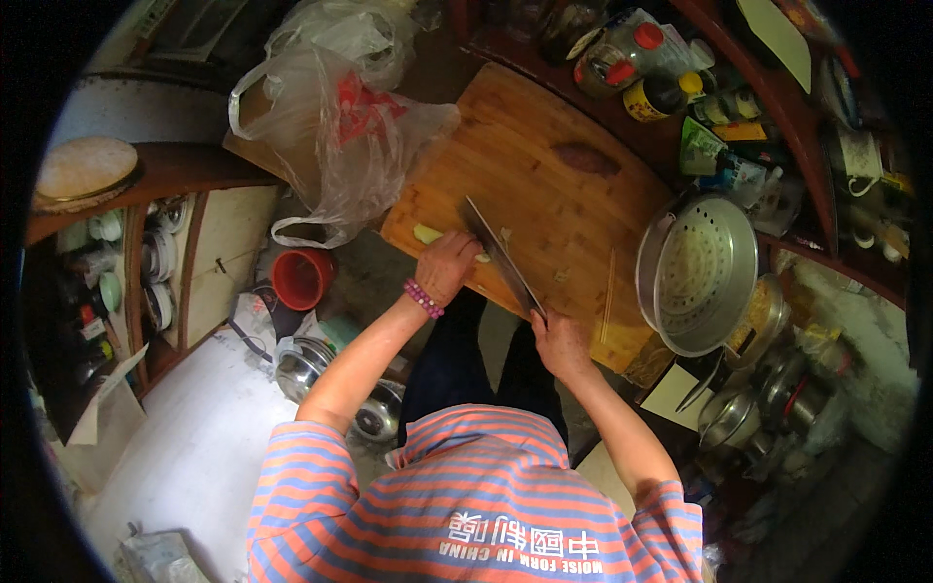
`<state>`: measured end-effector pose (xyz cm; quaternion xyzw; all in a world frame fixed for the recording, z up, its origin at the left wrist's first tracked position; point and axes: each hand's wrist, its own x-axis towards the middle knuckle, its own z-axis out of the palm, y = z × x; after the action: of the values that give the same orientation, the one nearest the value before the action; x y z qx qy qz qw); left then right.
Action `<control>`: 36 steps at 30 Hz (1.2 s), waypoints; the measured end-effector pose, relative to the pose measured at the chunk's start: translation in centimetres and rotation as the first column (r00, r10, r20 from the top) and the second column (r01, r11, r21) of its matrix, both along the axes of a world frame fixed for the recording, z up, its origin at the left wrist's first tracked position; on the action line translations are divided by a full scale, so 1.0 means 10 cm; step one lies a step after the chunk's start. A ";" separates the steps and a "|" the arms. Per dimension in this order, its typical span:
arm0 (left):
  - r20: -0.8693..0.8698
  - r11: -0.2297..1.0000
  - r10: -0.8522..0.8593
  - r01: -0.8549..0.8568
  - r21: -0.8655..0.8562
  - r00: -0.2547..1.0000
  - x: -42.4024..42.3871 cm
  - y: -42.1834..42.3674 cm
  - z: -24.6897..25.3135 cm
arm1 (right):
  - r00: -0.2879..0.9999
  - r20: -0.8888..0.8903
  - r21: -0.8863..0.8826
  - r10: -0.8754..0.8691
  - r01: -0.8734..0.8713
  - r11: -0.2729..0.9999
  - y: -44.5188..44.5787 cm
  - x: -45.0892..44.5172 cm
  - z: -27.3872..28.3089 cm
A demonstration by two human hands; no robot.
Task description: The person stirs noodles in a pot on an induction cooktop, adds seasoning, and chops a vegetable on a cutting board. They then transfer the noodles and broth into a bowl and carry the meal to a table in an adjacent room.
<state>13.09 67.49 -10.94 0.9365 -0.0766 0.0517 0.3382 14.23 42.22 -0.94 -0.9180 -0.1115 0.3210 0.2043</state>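
Observation:
My left hand (pixel 443 268), with a beaded bracelet at the wrist, presses a peeled pale yellow-green vegetable (pixel 426 233) against the wooden cutting board (pixel 510 146) near its front left edge. My fingers hide most of that piece. The handle of a broad kitchen knife (pixel 503 259) is in my right hand (pixel 563 341). Its blade slants up and left, close beside my left fingertips; whether it touches the vegetable I cannot tell. Small pale scraps (pixel 560 275) lie to the right of the blade. Farther back on the board rests a dark purplish elongated object (pixel 587 158).
Wooden chopsticks (pixel 609 295) lie at the board's right. Beyond them stands a perforated metal steamer pot (pixel 700 277). A clear plastic bag (pixel 342 131) overlaps the board's left side, above a red bucket (pixel 302 277). Bottles (pixel 649 98) crowd the shelf at the back right.

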 end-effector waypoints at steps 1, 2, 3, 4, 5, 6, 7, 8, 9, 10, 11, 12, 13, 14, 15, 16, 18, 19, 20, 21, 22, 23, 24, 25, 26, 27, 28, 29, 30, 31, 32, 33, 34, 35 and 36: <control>-0.004 1.000 -0.001 0.001 0.031 1.000 0.00 0.00 0.02 | 1.000 0.015 -0.004 -0.021 0.021 1.000 0.04 -0.04 -0.06; -0.001 0.998 -0.001 0.001 0.058 1.000 0.01 0.00 0.04 | 1.000 0.030 -0.015 -0.010 0.010 1.000 0.04 -0.05 -0.09; -0.005 0.997 -0.006 0.007 0.080 1.000 -0.02 -0.02 0.06 | 1.000 0.009 -0.031 -0.023 0.023 0.999 0.04 -0.07 -0.12; 0.015 0.996 -0.022 0.020 0.083 1.000 -0.02 -0.03 0.07 | 0.999 0.030 -0.026 -0.022 0.022 0.999 0.04 -0.06 -0.12; 0.039 0.996 -0.031 0.027 0.089 0.999 -0.02 -0.02 0.08 | 0.999 0.039 -0.057 -0.016 0.019 0.998 0.03 -0.04 -0.11; 0.057 0.996 -0.040 0.035 0.079 0.998 -0.02 -0.02 0.09 | 0.997 0.045 0.013 -0.059 0.059 0.998 0.00 -0.01 -0.08; 0.051 0.997 -0.023 0.019 0.073 0.998 -0.02 -0.03 0.09 | 0.994 0.028 0.044 -0.103 0.102 0.994 -0.01 0.02 -0.03; 0.045 0.999 -0.012 0.009 0.052 0.999 -0.01 -0.03 0.08 | 0.989 -0.010 0.045 -0.150 0.150 0.988 -0.03 0.03 0.03; 0.075 1.000 0.004 -0.004 0.005 0.997 0.02 -0.03 0.06 | 0.993 -0.005 0.071 -0.116 0.116 0.991 -0.06 0.05 0.10; 0.062 1.000 -0.005 0.004 0.022 0.998 0.04 -0.04 0.04 | 0.996 -0.014 0.068 -0.083 0.084 0.994 -0.12 0.09 0.18; 0.082 1.000 -0.006 0.006 0.010 0.997 0.07 -0.05 0.01 | 0.998 -0.021 0.062 -0.051 0.052 0.997 -0.17 0.13 0.26; 0.096 1.000 -0.014 0.014 -0.001 0.995 0.09 -0.06 -0.02 | 1.000 -0.006 0.055 -0.017 0.017 0.998 -0.20 0.15 0.32; 0.100 1.000 -0.012 0.013 -0.011 0.995 0.09 -0.06 -0.05 | 0.999 -0.036 0.026 -0.015 0.016 1.000 -0.22 0.19 0.36; 0.097 1.000 -0.019 0.020 -0.018 0.995 0.08 -0.06 -0.06 | 0.999 -0.045 0.017 0.000 0.000 1.000 -0.25 0.21 0.38; 0.093 0.999 -0.025 0.027 -0.024 0.995 0.07 -0.06 -0.08 | 0.998 -0.054 0.009 0.016 -0.016 1.000 -0.27 0.23 0.39; 0.097 0.999 -0.018 0.021 -0.030 0.995 0.06 -0.06 -0.08 | 0.998 -0.056 0.011 0.032 -0.032 0.999 -0.27 0.23 0.37; 0.119 0.999 -0.003 0.009 -0.053 0.993 0.02 -0.06 -0.08 | 0.996 -0.065 -0.002 0.067 -0.067 0.998 -0.26 0.21 0.28; 0.085 1.000 0.001 0.001 -0.031 0.996 0.01 -0.07 -0.08 | 0.997 -0.020 -0.010 0.078 -0.078 0.997 -0.23 0.20 0.20; 0.065 1.000 0.008 -0.006 -0.021 0.998 0.00 -0.07 -0.07 | 0.995 0.023 -0.036 0.093 -0.093 0.995 -0.15 0.18 0.08; 0.053 1.000 0.007 -0.006 -0.014 0.999 -0.02 -0.08 -0.06 | 0.992 0.054 -0.071 0.110 -0.106 0.992 -0.11 0.14 0.00; 0.071 1.000 0.010 -0.008 -0.017 0.997 -0.01 -0.08 -0.05 | 0.987 0.072 -0.113 0.144 -0.136 0.984 -0.10 0.13 -0.06; 0.095 1.000 0.011 -0.008 -0.023 0.995 -0.01 -0.08 -0.04 | 0.990 0.056 -0.096 0.127 -0.121 0.988 -0.10 0.14 -0.11; 0.137 0.999 0.006 -0.001 -0.036 0.991 -0.04 -0.08 -0.03 | 0.994 0.034 -0.082 0.105 -0.102 0.991 -0.09 0.13 -0.14; 0.101 0.999 0.001 0.003 -0.037 0.995 -0.05 -0.08 -0.01 | 0.996 -0.002 -0.117 0.085 -0.084 0.990 -0.11 0.15 -0.14; 0.093 0.999 -0.001 0.005 -0.043 0.996 -0.05 -0.08 -0.01 | 0.998 0.040 -0.013 0.044 -0.043 0.999 -0.13 0.17 -0.10; 0.087 0.998 0.004 0.001 -0.059 0.996 -0.07 -0.08 0.00 | 0.999 0.053 0.043 0.010 -0.012 0.999 -0.16 0.17 -0.04; 0.074 0.999 0.004 0.000 -0.054 0.997 -0.08 -0.08 0.00 | 0.999 0.034 0.058 -0.024 0.022 0.998 -0.18 0.17 0.03; 0.069 0.998 0.003 0.001 -0.057 0.998 -0.10 -0.09 0.00 | 1.000 0.024 0.064 0.000 -0.001 0.998 -0.20 0.19 0.12; 0.063 0.998 -0.001 0.004 -0.059 0.998 -0.11 -0.09 0.00 | 1.000 -0.013 0.031 0.022 -0.022 0.999 -0.25 0.21 0.23; 0.070 0.998 -0.005 0.009 -0.061 0.998 -0.12 -0.08 0.00 | 0.998 -0.018 0.029 0.059 -0.058 0.998 -0.27 0.23 0.32; 0.079 0.998 -0.007 0.012 -0.062 0.997 -0.12 -0.08 -0.01 | 0.994 -0.006 0.002 0.109 -0.109 0.994 -0.27 0.25 0.37; 0.090 0.998 -0.008 0.014 -0.063 0.996 -0.12 -0.07 -0.02 | 0.993 -0.045 -0.038 0.106 -0.108 0.993 -0.25 0.25 0.40; 0.084 0.998 -0.013 0.019 -0.067 0.996 -0.12 -0.07 -0.03 | 0.992 -0.059 -0.069 0.114 -0.118 0.991 -0.23 0.24 0.40; 0.078 0.997 -0.018 0.023 -0.071 0.997 -0.12 -0.07 -0.03 | 0.990 -0.073 -0.100 0.122 -0.129 0.987 -0.20 0.22 0.38; 0.077 0.996 -0.024 0.030 -0.084 0.997 -0.12 -0.07 -0.03 | 0.990 -0.040 -0.104 0.138 -0.141 0.985 -0.16 0.21 0.32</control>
<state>11.87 66.82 -11.20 0.9176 -0.0996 0.0857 0.3751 16.36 40.65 2.27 -0.9121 -0.1548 0.3551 0.1340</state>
